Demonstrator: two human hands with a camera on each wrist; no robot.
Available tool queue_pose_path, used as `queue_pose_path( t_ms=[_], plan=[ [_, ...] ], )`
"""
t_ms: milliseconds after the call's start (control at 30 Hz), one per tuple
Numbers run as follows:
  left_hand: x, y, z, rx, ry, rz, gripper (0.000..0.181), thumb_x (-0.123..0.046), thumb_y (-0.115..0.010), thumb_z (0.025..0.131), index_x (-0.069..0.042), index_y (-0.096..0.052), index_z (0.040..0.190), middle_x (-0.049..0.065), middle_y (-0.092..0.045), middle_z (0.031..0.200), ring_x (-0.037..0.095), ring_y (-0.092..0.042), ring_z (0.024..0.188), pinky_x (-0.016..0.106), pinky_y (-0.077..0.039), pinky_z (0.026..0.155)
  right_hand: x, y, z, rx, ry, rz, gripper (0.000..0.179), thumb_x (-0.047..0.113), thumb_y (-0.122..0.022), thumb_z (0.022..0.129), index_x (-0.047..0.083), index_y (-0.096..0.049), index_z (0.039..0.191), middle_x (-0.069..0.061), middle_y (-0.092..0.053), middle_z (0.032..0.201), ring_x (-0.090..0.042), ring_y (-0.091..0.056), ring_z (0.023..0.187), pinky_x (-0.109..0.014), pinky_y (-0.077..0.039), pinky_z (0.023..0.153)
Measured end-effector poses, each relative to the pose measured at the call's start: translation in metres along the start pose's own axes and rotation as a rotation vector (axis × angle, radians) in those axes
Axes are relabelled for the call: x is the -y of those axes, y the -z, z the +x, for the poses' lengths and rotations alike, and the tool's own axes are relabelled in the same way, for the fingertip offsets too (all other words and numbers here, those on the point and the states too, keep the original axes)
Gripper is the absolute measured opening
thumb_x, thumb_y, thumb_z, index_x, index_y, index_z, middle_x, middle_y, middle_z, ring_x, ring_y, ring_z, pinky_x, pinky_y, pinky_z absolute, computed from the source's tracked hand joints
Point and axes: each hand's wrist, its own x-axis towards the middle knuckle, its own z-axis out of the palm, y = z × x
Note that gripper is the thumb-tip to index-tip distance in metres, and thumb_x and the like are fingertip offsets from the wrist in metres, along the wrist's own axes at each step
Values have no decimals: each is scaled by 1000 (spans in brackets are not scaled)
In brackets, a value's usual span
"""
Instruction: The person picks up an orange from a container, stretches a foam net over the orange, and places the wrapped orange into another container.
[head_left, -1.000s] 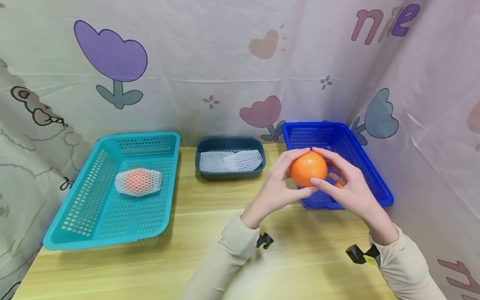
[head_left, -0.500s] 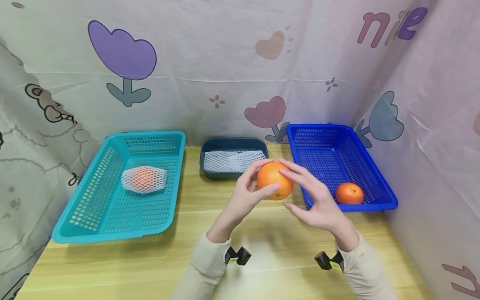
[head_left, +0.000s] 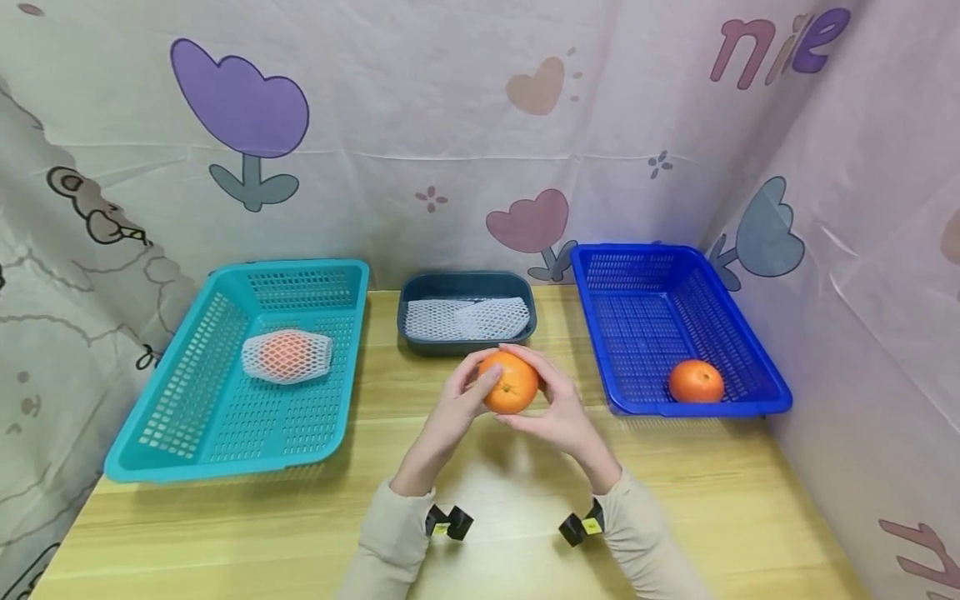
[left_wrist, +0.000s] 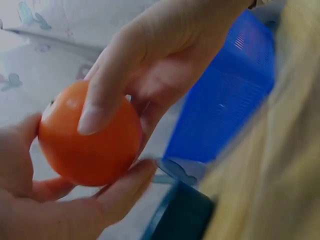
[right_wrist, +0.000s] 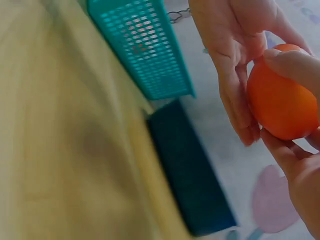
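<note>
Over the middle of the table, both hands hold one orange [head_left: 513,385] between them. My left hand [head_left: 452,410] grips it from the left, its thumb lying across the fruit's front. From the right, my right hand [head_left: 561,408] curls round it, fingers over the top and thumb beneath. In the left wrist view the fingers of both hands touch the orange [left_wrist: 90,142]; the right wrist view also has the orange [right_wrist: 280,102] between both hands. A second orange [head_left: 696,382] lies in the blue basket [head_left: 637,333] at the right.
On the left, a teal basket [head_left: 232,425] holds a fruit in a white foam net [head_left: 287,357]. Behind the hands stands a dark tray [head_left: 467,348] with white foam nets [head_left: 468,319] in it. A printed curtain [head_left: 405,108] borders the table's back and sides.
The orange has moved left and nearer, from over the blue basket to the middle of the table. The right hand, loosened half a second ago, has closed round it again.
</note>
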Motion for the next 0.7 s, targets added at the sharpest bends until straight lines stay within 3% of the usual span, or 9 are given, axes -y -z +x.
queue_pose_path(
  t_ms=[133,333,533,700],
  plan=[
    [16,9,1,-125,-120,4,32,-20,-58,102,-6,-62,131,12,-60,125,21,-60,106,29,-54,87,-16,-15,-2,-38,-88,29,80,-11,-86,66,-7,-50,138,-21,-55,135,-16,-55,120,-28,-49,99],
    [36,20,3,-190,-262,45,28,-14,-59,100,1,-67,122,15,-65,126,19,-58,117,27,-47,100,-35,-34,-8,-62,-226,93,77,-7,-85,69,-4,-51,138,-19,-59,132,-19,-59,114,-33,-52,95],
    [61,30,2,-222,-279,86,28,-11,-59,100,3,-67,123,17,-64,127,20,-57,119,24,-46,100,-64,-50,-19,-80,-339,210,75,-8,-83,72,-3,-50,139,-21,-56,134,-28,-59,116,-34,-52,95],
    [79,38,0,-176,-271,64,42,3,-70,89,5,-61,130,22,-57,135,20,-55,122,23,-45,100,-88,-57,-28,-75,-370,301,73,-9,-80,76,-3,-46,140,-22,-52,137,-22,-56,120,-31,-49,98]
  ],
)
